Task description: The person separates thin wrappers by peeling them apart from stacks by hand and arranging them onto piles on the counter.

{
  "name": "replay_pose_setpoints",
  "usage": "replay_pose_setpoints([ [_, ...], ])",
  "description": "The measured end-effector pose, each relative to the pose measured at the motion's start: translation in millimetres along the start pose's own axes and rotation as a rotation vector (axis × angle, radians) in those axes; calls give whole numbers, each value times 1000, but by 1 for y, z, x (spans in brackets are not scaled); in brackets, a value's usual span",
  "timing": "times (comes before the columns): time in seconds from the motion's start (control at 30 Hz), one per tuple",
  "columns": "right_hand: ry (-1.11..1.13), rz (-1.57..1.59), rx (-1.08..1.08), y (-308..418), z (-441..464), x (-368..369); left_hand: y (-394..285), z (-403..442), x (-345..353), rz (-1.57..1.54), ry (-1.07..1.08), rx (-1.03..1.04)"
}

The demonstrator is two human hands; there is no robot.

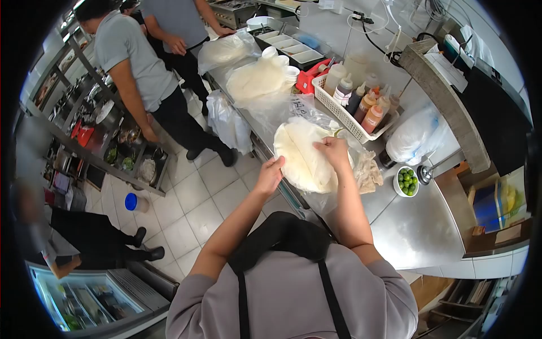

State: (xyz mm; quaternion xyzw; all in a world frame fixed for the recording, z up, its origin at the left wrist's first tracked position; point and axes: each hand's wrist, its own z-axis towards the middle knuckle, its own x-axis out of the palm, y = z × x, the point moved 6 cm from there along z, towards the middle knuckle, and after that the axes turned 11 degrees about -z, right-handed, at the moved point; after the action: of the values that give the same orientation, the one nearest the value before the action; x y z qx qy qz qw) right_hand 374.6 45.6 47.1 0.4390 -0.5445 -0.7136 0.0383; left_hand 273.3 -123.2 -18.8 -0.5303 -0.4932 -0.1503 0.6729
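A stack of large, thin, round, pale flatbreads (302, 155) lies on a plastic bag at the counter's front edge. My left hand (271, 174) holds the left rim of the stack, thumb on top and fingers partly hidden below. On the right side of the stack, my right hand (334, 151) is closed in a pinch at the top sheet. A crumpled beige cloth or wrapping (367, 172) lies just right of my right wrist. More pale round sheets (257, 82) in clear plastic rest farther up the counter.
Beyond my hands stands a white basket (344, 116) of sauce bottles (372, 118). A bowl of green limes (406, 182) and a metal call bell (424, 174) are at right. Co-workers (135, 68) stand at left near shelves (101, 135); a blue-lidded tub (135, 202) is on the floor.
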Motion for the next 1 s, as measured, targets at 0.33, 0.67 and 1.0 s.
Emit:
replay_pose_setpoints([
  [0.33,93,-429,-291,76,22,22,-18,0,9,654,146,-154],
  [0.67,-38,-299,-154,54,4,5,-48,61,20,885,-34,45],
  [1.0,32,-171,-65,25,-6,-7,-24,82,14,681,-149,-174],
])
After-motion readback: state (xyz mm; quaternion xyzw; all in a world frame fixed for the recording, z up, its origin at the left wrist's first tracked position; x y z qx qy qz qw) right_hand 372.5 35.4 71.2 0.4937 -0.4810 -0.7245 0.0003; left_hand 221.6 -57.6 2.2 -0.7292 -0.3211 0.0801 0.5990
